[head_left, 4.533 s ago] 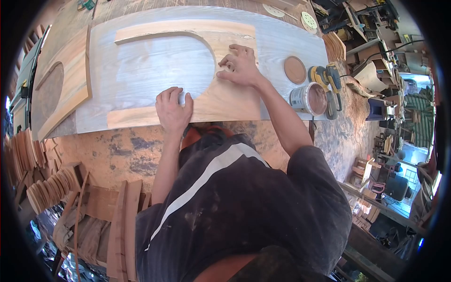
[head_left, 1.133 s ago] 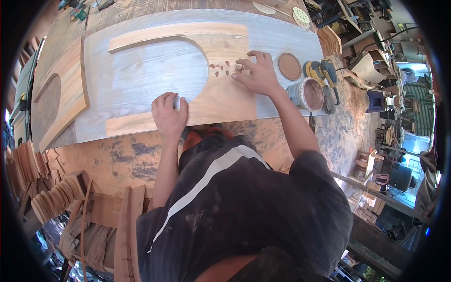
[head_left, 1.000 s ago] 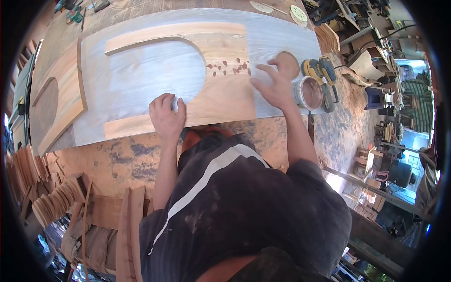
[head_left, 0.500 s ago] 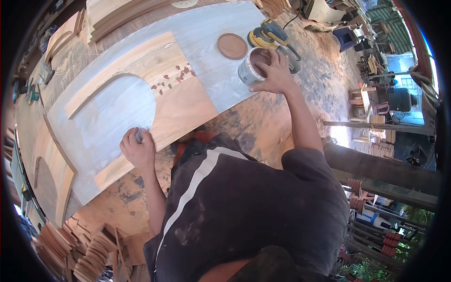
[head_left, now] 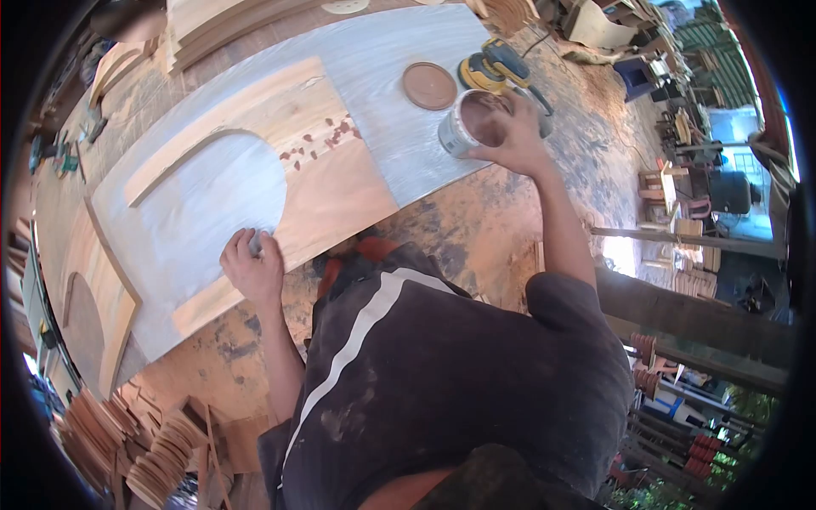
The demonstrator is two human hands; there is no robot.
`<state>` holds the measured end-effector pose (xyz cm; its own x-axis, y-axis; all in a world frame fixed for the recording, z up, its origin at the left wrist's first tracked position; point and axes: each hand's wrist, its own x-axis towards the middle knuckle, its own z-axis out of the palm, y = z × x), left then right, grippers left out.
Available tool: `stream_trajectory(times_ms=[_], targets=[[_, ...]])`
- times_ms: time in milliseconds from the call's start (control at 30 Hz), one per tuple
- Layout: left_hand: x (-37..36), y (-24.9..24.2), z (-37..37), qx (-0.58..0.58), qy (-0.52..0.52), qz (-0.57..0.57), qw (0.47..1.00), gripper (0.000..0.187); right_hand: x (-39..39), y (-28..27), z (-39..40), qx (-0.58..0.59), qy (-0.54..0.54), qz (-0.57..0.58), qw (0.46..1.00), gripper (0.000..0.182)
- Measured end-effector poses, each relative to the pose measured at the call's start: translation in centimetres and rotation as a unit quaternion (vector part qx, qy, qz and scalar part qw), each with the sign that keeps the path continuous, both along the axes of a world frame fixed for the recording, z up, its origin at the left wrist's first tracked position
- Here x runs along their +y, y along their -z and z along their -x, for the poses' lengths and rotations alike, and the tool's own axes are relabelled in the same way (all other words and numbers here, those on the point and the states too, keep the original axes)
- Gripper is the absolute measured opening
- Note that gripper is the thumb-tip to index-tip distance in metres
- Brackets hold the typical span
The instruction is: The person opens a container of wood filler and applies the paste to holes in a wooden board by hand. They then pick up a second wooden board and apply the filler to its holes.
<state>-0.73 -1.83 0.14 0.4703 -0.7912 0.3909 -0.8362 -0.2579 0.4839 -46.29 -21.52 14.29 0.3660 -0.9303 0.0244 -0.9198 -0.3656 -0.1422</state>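
swinging away from the u-shaped wooden panel [head_left: 340, 187], the right hand [head_left: 517, 140] is now reaching over the open mouth of the plastic tub [head_left: 453, 138], its fingers spreading wide and its thumb lying along the near rim; whether the fingertips are touching the contents, i cannot tell. the left hand [head_left: 252, 265] is resting by the panel's near arm, its thumb and fingers closing round a small grey object [head_left: 255, 244], which is showing too little to identify.

doing this well is, i judge, calling for steadying the tub while scooping, since it is standing close to the near edge of the grey wood-grain sheet [head_left: 382, 110]. taking only small amounts is probably helping too, as is keeping drips off the round brown lid [head_left: 429, 86] and the yellow-and-black sander [head_left: 489, 70], both sitting just beside.

compared with a second ago, the whole view is tilting round, and the reddish-brown dabs [head_left: 321, 140], then partly hidden by the right hand, are lying in plain sight across the panel. the left hand is keeping its place.
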Motion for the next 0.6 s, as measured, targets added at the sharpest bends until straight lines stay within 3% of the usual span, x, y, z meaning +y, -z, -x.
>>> stream_trajectory(times_ms=[100,167,233,300,367,600], targets=[[0.2,-0.2,-0.1,-0.006,-0.008,0.017,1.000,0.025,0.4,-1.8,-1.7,-0.098,0.019,0.020,0.995,0.062],[0.1,-0.5,0.0,0.013,-0.002,0.006,1.000,0.024,0.4,-2.0,-2.6,-0.025,0.038,0.026,0.999,0.067],[0.2,-0.3,-0.1,0.013,-0.011,0.012,1.000,0.024,0.1,-0.1,-2.5,-0.004,-0.009,0.038,0.999,0.066],[-0.1,-0.2,0.0,0.019,-0.017,0.024,0.999,0.024,-0.2,1.6,-2.1,0.103,-0.039,0.042,0.993,0.064],[0.1,-0.1,-0.1,0.018,-0.013,0.030,0.999,0.024,-0.2,2.0,-1.8,0.108,-0.044,0.042,0.992,0.064],[0.3,-0.2,-0.1,0.009,-0.014,0.033,0.999,0.023,0.4,-0.3,-3.0,-0.021,0.037,0.007,0.999,0.058]])
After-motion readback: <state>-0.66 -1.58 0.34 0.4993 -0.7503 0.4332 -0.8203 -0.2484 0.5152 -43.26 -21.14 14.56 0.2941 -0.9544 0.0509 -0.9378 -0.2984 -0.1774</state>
